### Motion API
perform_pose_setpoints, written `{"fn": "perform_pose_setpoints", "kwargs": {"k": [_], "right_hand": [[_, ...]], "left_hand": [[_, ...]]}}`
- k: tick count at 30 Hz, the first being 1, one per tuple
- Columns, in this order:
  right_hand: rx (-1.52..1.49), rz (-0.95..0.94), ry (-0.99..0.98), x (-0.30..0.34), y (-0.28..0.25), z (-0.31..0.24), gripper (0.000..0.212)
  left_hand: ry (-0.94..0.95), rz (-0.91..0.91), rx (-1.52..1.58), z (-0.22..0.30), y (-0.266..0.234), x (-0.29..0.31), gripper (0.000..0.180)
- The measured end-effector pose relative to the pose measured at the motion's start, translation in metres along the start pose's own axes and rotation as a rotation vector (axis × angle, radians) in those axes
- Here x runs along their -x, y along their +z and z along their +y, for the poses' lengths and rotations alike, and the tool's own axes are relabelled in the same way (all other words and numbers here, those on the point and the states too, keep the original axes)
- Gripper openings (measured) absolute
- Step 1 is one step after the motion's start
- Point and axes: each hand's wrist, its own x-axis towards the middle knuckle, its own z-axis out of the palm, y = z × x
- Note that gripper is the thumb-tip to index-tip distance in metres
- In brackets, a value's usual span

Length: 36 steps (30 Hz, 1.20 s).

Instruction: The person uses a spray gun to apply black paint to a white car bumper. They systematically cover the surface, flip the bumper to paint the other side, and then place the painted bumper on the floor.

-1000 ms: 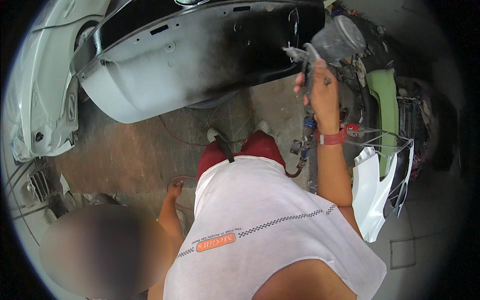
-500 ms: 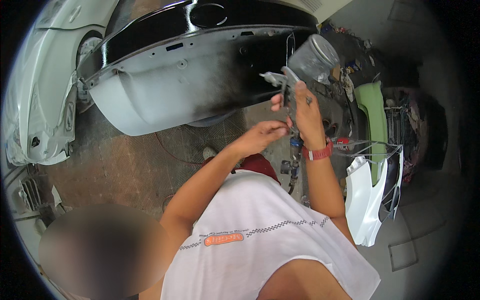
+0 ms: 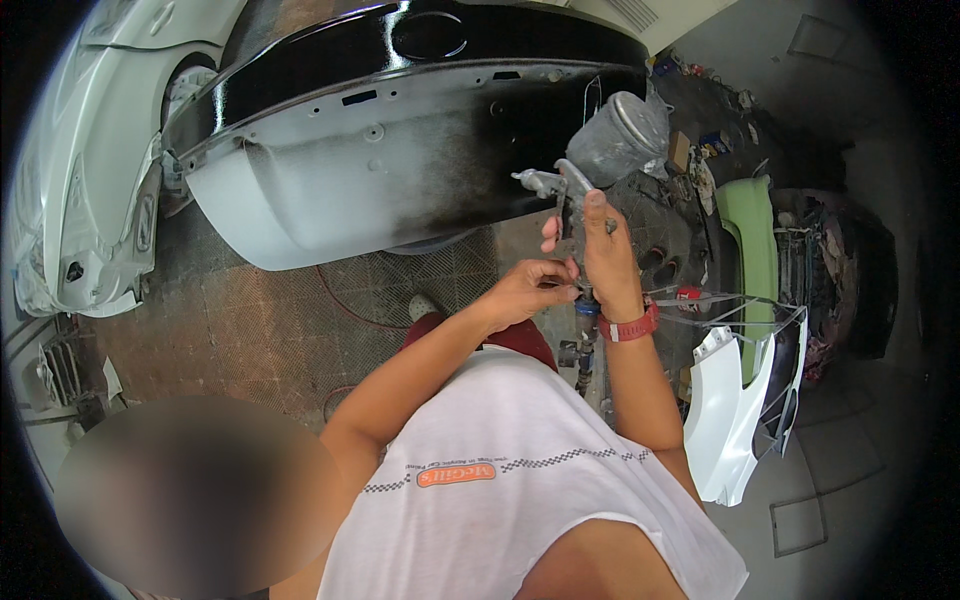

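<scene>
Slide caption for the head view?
Right hand grips a spray gun, left hand near its lower end, before a partly black panel.

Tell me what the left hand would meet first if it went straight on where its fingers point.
Most likely the lower end of the spray gun, near its blue fitting; the left hand may be touching it, though depth is unclear.

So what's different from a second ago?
The left hand has come up from the person's left side to the lower end of the spray gun; whether it grips there is unclear. The gun has moved left and closer to the body. Unchanged: the right hand holds the gun; the panel is still part black, part pale grey.
</scene>
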Motion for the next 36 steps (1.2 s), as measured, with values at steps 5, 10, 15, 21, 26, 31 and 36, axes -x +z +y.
{"fn": "perform_pose_setpoints", "kwargs": {"k": [5, 10, 15, 21, 26, 31, 36], "right_hand": [[-0.013, -0.07, -0.006, -0.005, 0.003, 0.0, 0.071], [0.05, 0.113, 0.071, -0.003, -0.013, 0.004, 0.069], [0.152, 0.318, 0.035, 0.005, -0.023, 0.01, 0.065], [0.087, 0.2, 0.143, 0.018, -0.009, 0.017, 0.063], [0.045, 0.054, 0.128, 0.027, 0.007, 0.028, 0.064], [0.05, 0.041, 0.145, 0.025, 0.007, 0.04, 0.067], [0.155, 0.196, 0.153, 0.038, -0.004, 0.044, 0.06]], "left_hand": [[0.029, 0.068, -0.01, -0.005, -0.003, 0.003, 0.016], [-0.004, 0.018, -0.042, -0.009, 0.007, -0.016, 0.021], [-0.023, -0.088, -0.093, -0.016, 0.019, -0.036, 0.024], [-0.044, -0.093, -0.147, -0.027, 0.007, -0.013, 0.023], [-0.011, -0.085, -0.116, -0.035, -0.005, 0.014, 0.016], [-0.036, -0.084, -0.106, -0.032, -0.003, 0.022, 0.021], [-0.053, -0.192, -0.326, -0.033, 0.005, 0.011, 0.041]]}}
